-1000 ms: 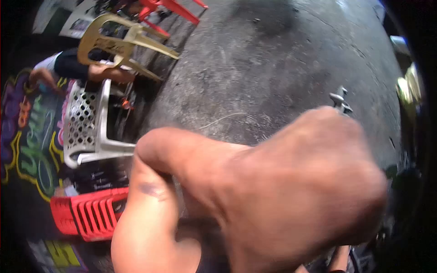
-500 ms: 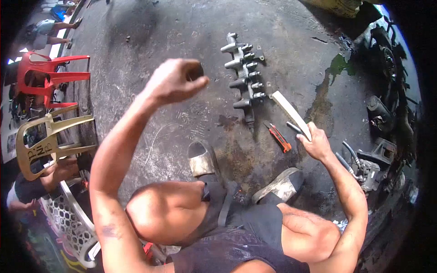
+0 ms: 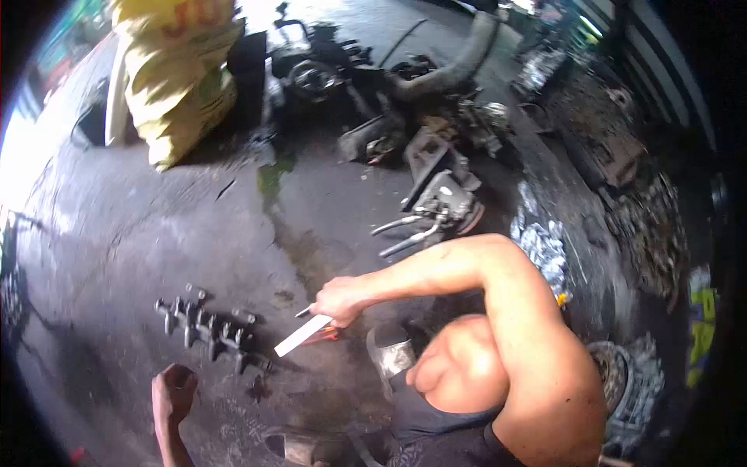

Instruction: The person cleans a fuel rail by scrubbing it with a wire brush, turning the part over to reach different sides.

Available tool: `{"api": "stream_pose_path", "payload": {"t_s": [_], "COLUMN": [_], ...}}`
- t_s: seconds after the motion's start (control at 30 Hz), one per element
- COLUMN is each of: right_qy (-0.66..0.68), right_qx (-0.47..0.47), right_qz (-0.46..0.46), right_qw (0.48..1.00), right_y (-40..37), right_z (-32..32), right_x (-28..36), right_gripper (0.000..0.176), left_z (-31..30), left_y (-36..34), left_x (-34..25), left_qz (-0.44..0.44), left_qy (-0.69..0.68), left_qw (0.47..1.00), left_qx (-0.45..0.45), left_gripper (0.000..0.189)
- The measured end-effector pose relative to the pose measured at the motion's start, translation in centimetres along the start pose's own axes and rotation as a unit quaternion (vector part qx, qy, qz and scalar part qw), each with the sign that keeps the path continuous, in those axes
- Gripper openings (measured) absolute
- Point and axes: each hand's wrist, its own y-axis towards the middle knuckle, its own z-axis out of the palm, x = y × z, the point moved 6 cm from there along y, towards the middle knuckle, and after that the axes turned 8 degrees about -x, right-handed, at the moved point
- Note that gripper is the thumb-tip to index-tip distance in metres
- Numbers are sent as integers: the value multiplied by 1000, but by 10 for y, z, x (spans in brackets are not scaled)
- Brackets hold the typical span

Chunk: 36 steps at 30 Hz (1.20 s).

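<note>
My right hand [image 3: 342, 300] is closed on one end of a pale flat strip [image 3: 300, 336], held above the dark floor. Partly behind the strip and hand lies an orange cutter [image 3: 325, 335]. A thin dark rod [image 3: 304, 310] shows beside the fingers. To the left, a grey metal manifold [image 3: 208, 328] with several stubs rests on the floor. My left hand [image 3: 176, 391] is below it, not touching it, with curled fingers around a dark area that I cannot make out.
A yellow sack [image 3: 175, 86] stands at the upper left. Greasy engine parts [image 3: 389, 86] lie along the top, and a metal part with two hoses [image 3: 443, 206] sits above my right forearm. Crumpled silvery material [image 3: 542, 253] is at right. My sandals [image 3: 393, 355] are on the floor.
The view has swung to the right, so the manifold now appears lower left and the chairs are out of sight. My right hand still holds the strip; my left hand appears lower in view.
</note>
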Motion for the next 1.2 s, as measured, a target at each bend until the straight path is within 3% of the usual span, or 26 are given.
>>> {"api": "stream_pose_path", "payload": {"t_s": [0.03,0.1,0.17,0.2,0.3,0.37,0.4,0.53,0.63,0.83,0.87,0.9,0.97,1.0,1.1,1.2], "right_qy": [-14,-44,-62,-54,70,266,410,419,413,417,420,329,168,100,-39,-52], "right_qx": [8,21,23,15,-82,-226,-319,-334,-353,-373,-371,-304,-174,-120,-55,-83], "right_qz": [6,8,16,29,108,184,217,219,224,231,229,204,139,119,130,156], "right_qw": [1000,999,998,998,988,919,827,815,809,796,796,870,960,981,989,983], "right_y": [1,-6,-10,-16,-67,-143,-193,-220,-235,-242,-240,-213,-139,-97,-12,22], "right_z": [-2,-4,-13,-22,-90,-161,-192,-186,-188,-184,-183,-173,-134,-109,-35,-6], "right_x": [4,10,20,26,63,111,143,151,152,151,151,133,95,74,-3,-32], "right_gripper": [28,28,26,25,21,20,19,19,20,21,21,22,25,26,31,34], "left_z": [3,3,-10,-11,2,2,2,12,31,30,37,44,29,22,6,-9], "left_y": [12,29,43,48,80,103,112,154,151,127,133,138,117,116,98,72], "left_x": [24,5,-45,-56,-45,-37,-30,-4,33,76,117,159,170,164,161,162], "left_qz": [3,39,100,105,186,110,111,208,42,-119,-133,-148,-152,-139,-117,-138], "left_qy": [-68,-81,32,18,50,-16,-11,94,65,49,11,-27,-12,4,52,77], "left_qw": [998,996,994,993,980,990,990,973,993,981,977,971,972,975,981,982], "left_qx": [-16,-12,29,46,44,86,81,-36,94,142,164,186,180,173,147,101], "left_gripper": [23,23,24,24,24,24,24,20,20,25,24,23,24,25,28,31]}}
